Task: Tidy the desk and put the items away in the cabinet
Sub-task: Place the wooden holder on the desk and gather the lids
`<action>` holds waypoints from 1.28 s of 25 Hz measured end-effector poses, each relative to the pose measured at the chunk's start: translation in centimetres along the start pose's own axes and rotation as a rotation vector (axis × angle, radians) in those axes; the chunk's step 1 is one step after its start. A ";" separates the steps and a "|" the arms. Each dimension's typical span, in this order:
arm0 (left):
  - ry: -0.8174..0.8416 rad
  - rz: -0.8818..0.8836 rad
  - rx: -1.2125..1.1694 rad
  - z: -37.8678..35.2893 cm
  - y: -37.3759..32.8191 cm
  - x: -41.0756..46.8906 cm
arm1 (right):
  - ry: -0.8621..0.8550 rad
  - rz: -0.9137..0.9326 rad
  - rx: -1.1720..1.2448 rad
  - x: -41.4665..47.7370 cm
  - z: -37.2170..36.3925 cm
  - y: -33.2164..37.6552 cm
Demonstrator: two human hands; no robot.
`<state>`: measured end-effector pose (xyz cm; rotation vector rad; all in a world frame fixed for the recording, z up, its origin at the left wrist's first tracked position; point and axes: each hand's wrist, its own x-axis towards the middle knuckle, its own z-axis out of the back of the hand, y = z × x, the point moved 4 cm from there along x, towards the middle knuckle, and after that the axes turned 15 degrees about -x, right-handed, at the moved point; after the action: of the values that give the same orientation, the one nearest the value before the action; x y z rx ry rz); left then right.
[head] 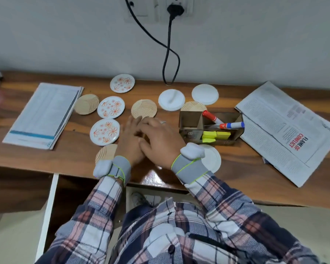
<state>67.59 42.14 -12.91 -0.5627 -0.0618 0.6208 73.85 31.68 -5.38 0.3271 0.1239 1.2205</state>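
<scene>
Both hands mid-frame, right hand (160, 138) overlapping left hand (131, 139), fingers (135, 121) half-curled, perhaps pinching something, too blurred to tell. Wooden coaster (144, 109) just above the fingertips, flat on the counter (236, 168); left hand nearer.

The brown wooden desk top (179, 176) is varnished and glossy, catching glare at its near edge. At its twelve o'clock lie round white floral coasters (111, 107) with a smooth, glazed look, round pale wooden coasters (144, 109) with grooved, matt faces, and round plain white coasters (204, 94), matt. The brown cardboard organiser (191, 128) at two o'clock looks dull and rough. The folded newspaper (286, 130) at three o'clock is matt paper.
</scene>
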 end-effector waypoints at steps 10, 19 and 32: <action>0.050 0.304 0.051 -4.9 -0.1 -6.6 | 0.166 -0.134 -0.099 -6.6 -6.2 -4.4; 0.081 0.118 0.057 -6.6 -3.8 -4.2 | 0.058 -0.183 -0.031 -9.2 -6.3 -7.0; 0.009 0.067 0.097 -7.7 -5.3 -3.5 | 0.034 -0.318 -0.086 -12.7 -6.0 -9.9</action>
<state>69.22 32.95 -16.30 -0.4755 -0.0043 0.6827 76.81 17.82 -15.22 0.2023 0.1459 0.9132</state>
